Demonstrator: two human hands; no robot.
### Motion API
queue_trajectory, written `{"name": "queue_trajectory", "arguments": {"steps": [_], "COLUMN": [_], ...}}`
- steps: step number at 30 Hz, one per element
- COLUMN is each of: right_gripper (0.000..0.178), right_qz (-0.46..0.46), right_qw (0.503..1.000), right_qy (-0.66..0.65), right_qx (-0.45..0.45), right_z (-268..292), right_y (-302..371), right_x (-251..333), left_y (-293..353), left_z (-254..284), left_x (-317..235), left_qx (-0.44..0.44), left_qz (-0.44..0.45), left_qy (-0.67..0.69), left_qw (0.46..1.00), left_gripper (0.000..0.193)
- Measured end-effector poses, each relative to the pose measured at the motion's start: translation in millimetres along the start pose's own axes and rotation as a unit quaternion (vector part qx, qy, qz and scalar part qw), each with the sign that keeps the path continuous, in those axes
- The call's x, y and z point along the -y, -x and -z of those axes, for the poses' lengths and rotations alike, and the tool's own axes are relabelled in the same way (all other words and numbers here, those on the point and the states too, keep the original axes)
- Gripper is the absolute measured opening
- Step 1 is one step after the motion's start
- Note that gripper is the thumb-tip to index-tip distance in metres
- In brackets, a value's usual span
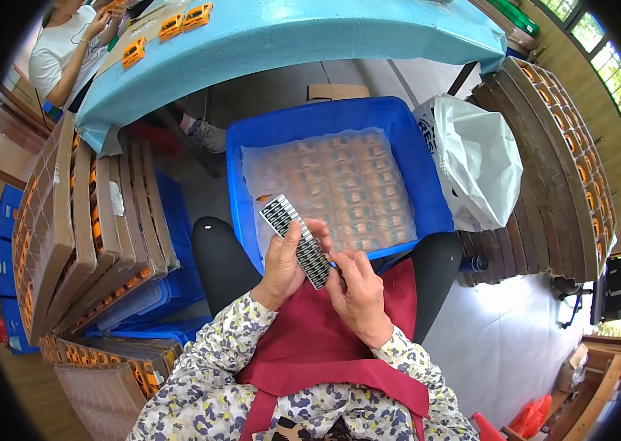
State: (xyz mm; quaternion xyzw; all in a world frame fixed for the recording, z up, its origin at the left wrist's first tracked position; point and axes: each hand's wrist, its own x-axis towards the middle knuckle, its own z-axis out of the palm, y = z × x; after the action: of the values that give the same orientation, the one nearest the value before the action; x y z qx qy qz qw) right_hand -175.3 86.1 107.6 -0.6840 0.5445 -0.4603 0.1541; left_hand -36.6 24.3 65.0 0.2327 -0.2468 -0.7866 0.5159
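Observation:
My left hand (285,263) holds a narrow sheet of black-and-white stickers (297,239), thumb on its face and fingers behind. The sheet is tilted over my lap. My right hand (358,294) pinches at the lower end of the sheet, fingertips together on its edge; whether a single sticker is between them is too small to tell. Beyond my hands, between my knees, stands a blue plastic tub (434,202). A translucent cover sheet (340,187) lies in it, with rows of orange shapes showing dimly through.
Ahead is a table with a light-blue cover (281,37), bearing a few orange toy car bodies (171,27). A person (68,51) works at its far left. Stacked trays of orange parts stand left (53,242) and right (568,162). A white bag (476,158) touches the tub's right side.

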Motion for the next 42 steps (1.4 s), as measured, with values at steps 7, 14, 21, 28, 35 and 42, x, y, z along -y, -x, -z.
{"name": "queue_trajectory", "arguments": {"steps": [7, 14, 21, 28, 35, 42], "right_gripper": [0.034, 0.032, 0.030, 0.030, 0.031, 0.033], "right_qz": [-0.002, -0.013, 0.001, -0.001, 0.006, 0.034], "right_qw": [1.000, 1.000, 1.000, 0.999, 0.998, 0.995], "right_qy": [-0.003, -0.020, 0.009, 0.036, 0.052, 0.088], "right_qx": [0.002, 0.005, 0.003, 0.007, 0.033, 0.020], "right_z": [0.5, 3.9, 6.1, 6.9, 9.0, 6.1], "right_y": [8.6, 13.2, 9.6, 11.0, 14.5, 15.7], "right_x": [-4.7, -4.0, -4.5, -6.4, -10.0, -10.8], "left_y": [6.4, 5.3, 11.6, 14.3, 15.6, 16.6], "left_z": [-8.8, -12.9, -15.6, -18.1, -22.4, -25.0], "left_x": [-0.8, -9.8, -5.3, -1.6, -0.9, 2.8], "left_qx": [0.004, 0.005, 0.022, 0.035, 0.033, 0.016], "left_qz": [0.007, -0.021, -0.032, -0.051, -0.049, -0.056], "left_qy": [0.021, 0.030, -0.048, -0.091, -0.097, -0.104], "left_qw": [1.000, 0.999, 0.998, 0.994, 0.994, 0.993], "left_gripper": [0.034, 0.042, 0.039, 0.037, 0.038, 0.038]}}
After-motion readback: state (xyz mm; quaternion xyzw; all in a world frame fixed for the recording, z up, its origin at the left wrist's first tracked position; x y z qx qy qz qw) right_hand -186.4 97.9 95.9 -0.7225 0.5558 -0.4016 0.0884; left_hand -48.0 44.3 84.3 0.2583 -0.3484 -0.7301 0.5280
